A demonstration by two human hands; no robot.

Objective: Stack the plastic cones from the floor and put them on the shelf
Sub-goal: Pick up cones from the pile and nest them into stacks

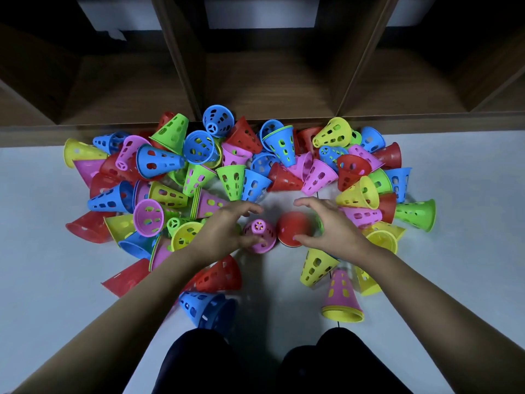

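Note:
A big heap of perforated plastic cones point(227, 166) in red, blue, green, yellow and pink lies on the pale floor in front of the wooden shelf point(264, 89). My left hand point(224, 226) grips a pink cone point(260, 236) that stands upright, thumb on its near side. My right hand point(326, 226) holds a red cone point(292, 227), blurred by motion, right beside the pink one. A pink-and-yellow stack point(342, 297) stands near my right forearm.
The shelf has dark open compartments split by upright wooden dividers point(181, 66). Loose cones lie near my knees: a blue cone point(206, 307), a red cone point(218, 275), a yellow cone point(315, 265). Bare floor point(42, 265) stretches left and right of the heap.

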